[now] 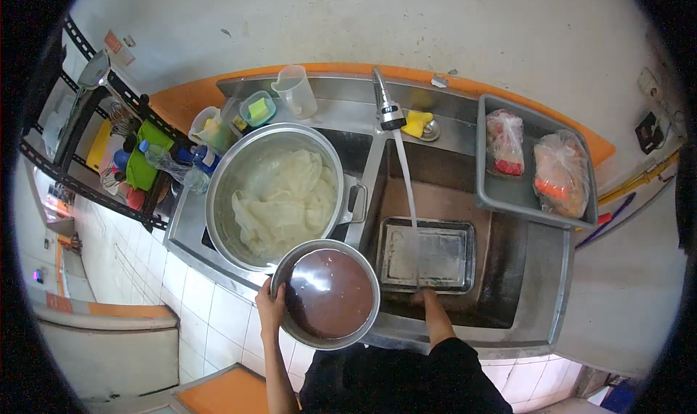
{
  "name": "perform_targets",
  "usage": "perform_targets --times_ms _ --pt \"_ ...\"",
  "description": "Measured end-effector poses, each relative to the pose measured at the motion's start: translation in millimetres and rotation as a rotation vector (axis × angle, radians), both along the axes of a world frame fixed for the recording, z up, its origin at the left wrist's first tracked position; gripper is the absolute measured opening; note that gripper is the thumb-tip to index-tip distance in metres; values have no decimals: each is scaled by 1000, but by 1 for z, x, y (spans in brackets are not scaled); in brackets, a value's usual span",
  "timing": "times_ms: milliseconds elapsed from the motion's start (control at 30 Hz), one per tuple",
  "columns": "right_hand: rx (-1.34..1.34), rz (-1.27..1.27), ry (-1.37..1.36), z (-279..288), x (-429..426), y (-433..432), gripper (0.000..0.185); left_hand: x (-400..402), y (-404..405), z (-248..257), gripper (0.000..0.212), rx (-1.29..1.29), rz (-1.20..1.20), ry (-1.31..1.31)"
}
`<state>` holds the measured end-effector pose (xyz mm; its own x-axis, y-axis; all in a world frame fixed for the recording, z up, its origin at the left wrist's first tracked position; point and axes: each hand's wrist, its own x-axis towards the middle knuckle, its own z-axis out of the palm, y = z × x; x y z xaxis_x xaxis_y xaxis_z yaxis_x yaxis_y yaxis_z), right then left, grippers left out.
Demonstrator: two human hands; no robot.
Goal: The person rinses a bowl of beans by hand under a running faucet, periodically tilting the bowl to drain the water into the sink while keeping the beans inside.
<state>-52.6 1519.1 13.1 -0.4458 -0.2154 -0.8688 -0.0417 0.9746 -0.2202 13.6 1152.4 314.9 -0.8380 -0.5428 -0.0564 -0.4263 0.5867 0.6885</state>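
Note:
My left hand [270,304] grips the left rim of a round metal bowl [330,294] filled with reddish-brown liquid. Water from the running faucet [392,117] falls toward my right hand [422,297], which is blurred at the front of the right sink basin [435,196]; its fingers cannot be made out. Just behind that hand, a rectangular metal tray [426,255] lies in the basin. Beyond the bowl, a large metal pot [275,136] with side handles holds pale wet cloth [288,207] and stands over the left basin.
A grey plastic tub [536,212] at right holds bagged food [562,174]. Behind the pot stand a plastic measuring jug [297,92] and a container with a sponge [258,109]. A yellow cloth [417,123] lies by the faucet. Plastic bottles [188,174] and a black metal shelf [87,188] are at left.

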Motion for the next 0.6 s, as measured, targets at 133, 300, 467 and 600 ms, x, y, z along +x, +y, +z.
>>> perform_targets --times_ms 133,300,467,600 --pt "20 -35 35 -22 3 2 40 0 0 -3 22 19 39 -21" --pt "21 -76 86 -48 -8 -1 43 1 -8 -13 29 79 27 5" --pt "9 -145 146 -77 -38 -1 47 -1 -5 -12 27 83 69 7" --pt "-13 -207 165 -96 -76 11 51 -7 -1 -3 24 112 47 -40"
